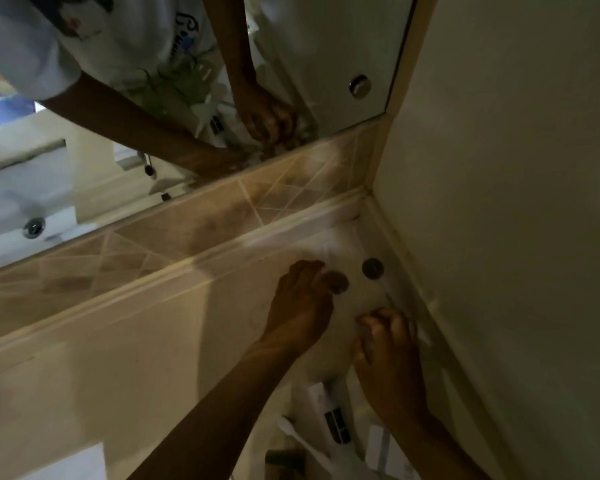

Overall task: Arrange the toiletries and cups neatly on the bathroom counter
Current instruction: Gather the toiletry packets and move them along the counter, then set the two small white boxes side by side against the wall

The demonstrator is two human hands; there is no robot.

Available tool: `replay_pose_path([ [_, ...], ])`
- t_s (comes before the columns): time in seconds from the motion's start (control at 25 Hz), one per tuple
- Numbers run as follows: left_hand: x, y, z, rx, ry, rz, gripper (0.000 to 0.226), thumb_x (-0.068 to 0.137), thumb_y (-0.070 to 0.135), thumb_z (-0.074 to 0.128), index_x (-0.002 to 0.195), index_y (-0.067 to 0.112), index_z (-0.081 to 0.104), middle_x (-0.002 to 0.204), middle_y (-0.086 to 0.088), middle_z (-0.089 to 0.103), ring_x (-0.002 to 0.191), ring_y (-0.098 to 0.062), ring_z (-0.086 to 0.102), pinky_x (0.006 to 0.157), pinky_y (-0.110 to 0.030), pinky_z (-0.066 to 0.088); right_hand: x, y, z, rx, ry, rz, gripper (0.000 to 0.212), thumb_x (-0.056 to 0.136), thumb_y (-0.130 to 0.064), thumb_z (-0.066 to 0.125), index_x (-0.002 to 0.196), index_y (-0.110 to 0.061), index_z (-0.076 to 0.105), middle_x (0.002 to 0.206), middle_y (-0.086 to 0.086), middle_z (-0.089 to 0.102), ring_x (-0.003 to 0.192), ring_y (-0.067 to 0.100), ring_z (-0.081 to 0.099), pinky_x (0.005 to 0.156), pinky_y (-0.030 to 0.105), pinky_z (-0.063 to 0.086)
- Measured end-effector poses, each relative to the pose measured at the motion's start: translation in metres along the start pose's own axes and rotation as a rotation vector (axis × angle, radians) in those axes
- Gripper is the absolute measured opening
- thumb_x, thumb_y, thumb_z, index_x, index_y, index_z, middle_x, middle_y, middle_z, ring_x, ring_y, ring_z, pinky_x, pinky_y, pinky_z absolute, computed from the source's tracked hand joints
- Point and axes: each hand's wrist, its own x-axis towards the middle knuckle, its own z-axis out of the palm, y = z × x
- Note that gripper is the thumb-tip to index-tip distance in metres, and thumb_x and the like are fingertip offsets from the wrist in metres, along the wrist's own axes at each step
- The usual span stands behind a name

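Note:
The view is dim and blurred. My left hand (pixel 300 303) reaches to the far right corner of the beige counter (pixel 125 358), its fingers closed around a clear cup with a dark round disc (pixel 337 283). A second cup with a similar dark disc (pixel 373 268) stands just right of it, close to the side wall. My right hand (pixel 385 344) is nearer, with its fingers curled; whether it holds anything is unclear. Close to me lie a white tube with a black label (pixel 336 424), a white toothbrush (pixel 303 441) and white packets (pixel 385 452).
A tiled backsplash (pixel 222 209) runs behind the counter, with a mirror (pixel 326 57) above it that reflects both arms. The plain side wall (pixel 516 237) closes the counter on the right. A dark small object (pixel 284 460) lies near the toothbrush.

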Motion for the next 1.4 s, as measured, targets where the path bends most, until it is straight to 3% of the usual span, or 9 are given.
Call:
replay_pose_path([
  [0.08,-0.007,-0.005,0.002,0.043,-0.136,0.131,0.054,0.096,0.027,0.052,0.147,0.028,0.036,0.154,-0.004,0.04,0.145,-0.031,0.027,0.12,-0.047,0.022,-0.002,-0.003,0.003,0.038,-0.075,-0.014,0.037,0.082,-0.025,0.068,0.119,-0.022,0.065,0.122,0.001,0.057,0.111,0.021,0.051,0.096,0.036,0.045],
  [0.24,-0.007,-0.003,0.005,0.097,-0.19,0.133,0.061,0.098,0.034,0.047,0.155,0.025,0.024,0.162,-0.006,0.027,0.151,-0.032,0.014,0.123,-0.05,0.012,0.001,-0.004,0.008,0.039,-0.132,0.002,0.044,0.084,-0.032,0.064,0.127,-0.022,0.06,0.132,0.0,0.054,0.119,0.02,0.048,0.102,0.035,0.042],
  [0.56,-0.009,0.001,0.014,0.096,-0.162,0.111,0.065,0.097,0.037,0.045,0.154,0.028,0.017,0.163,-0.004,0.021,0.151,-0.03,0.011,0.123,-0.048,0.006,0.007,-0.003,0.008,0.08,-0.139,0.039,0.045,0.085,-0.032,0.063,0.128,-0.021,0.058,0.134,0.0,0.05,0.123,0.019,0.042,0.105,0.032,0.036],
  [0.72,-0.014,0.004,0.009,0.035,-0.153,0.074,0.069,0.094,0.038,0.05,0.153,0.034,0.014,0.163,-0.003,0.02,0.15,-0.027,0.011,0.121,-0.043,0.006,-0.001,0.0,0.003,0.168,-0.104,0.012,0.04,0.08,-0.022,0.067,0.12,-0.02,0.062,0.125,0.002,0.051,0.113,0.019,0.048,0.096,0.027,0.039],
  [0.84,-0.032,0.006,-0.003,0.046,-0.124,0.025,0.063,0.096,0.039,0.05,0.151,0.028,0.022,0.159,-0.008,0.029,0.147,-0.031,0.022,0.119,-0.041,0.012,-0.015,0.006,-0.009,0.214,-0.096,-0.038,0.031,0.083,-0.021,0.067,0.113,-0.02,0.061,0.121,0.001,0.05,0.108,0.016,0.049,0.089,0.023,0.039],
  [0.92,-0.054,0.006,-0.015,0.053,-0.088,-0.046,0.052,0.096,0.039,0.051,0.144,0.023,0.039,0.152,-0.009,0.041,0.141,-0.03,0.032,0.117,-0.041,0.024,-0.028,0.009,-0.021,0.248,-0.134,-0.055,0.028,0.084,-0.023,0.064,0.111,-0.023,0.06,0.121,-0.001,0.047,0.11,0.013,0.046,0.088,0.023,0.042],
  [1.04,-0.103,0.005,-0.035,-0.067,-0.006,-0.134,0.034,0.096,0.029,0.055,0.128,0.018,0.058,0.129,-0.008,0.059,0.12,-0.026,0.05,0.1,-0.036,0.042,-0.052,0.013,-0.035,0.255,-0.138,-0.132,0.024,0.085,-0.015,0.061,0.108,-0.021,0.062,0.116,0.001,0.052,0.109,0.018,0.049,0.089,0.031,0.047],
  [1.16,-0.161,-0.001,-0.051,-0.186,0.046,-0.18,0.024,0.094,0.016,0.059,0.118,0.013,0.064,0.107,-0.009,0.064,0.098,-0.024,0.06,0.083,-0.03,0.045,-0.075,0.019,-0.049,0.279,-0.155,-0.128,0.024,0.085,-0.008,0.063,0.103,-0.025,0.063,0.106,-0.003,0.057,0.093,0.013,0.056,0.081,0.03,0.049],
  [1.4,-0.275,-0.001,-0.059,-0.313,0.161,-0.311,0.019,0.086,0.001,0.066,0.104,0.006,0.069,0.09,-0.01,0.066,0.074,-0.026,0.063,0.073,-0.038,0.052,-0.127,0.028,-0.067,0.258,-0.217,-0.132,0.023,0.082,-0.005,0.069,0.097,-0.022,0.069,0.094,-0.002,0.068,0.078,0.009,0.061,0.072,0.015,0.045],
])
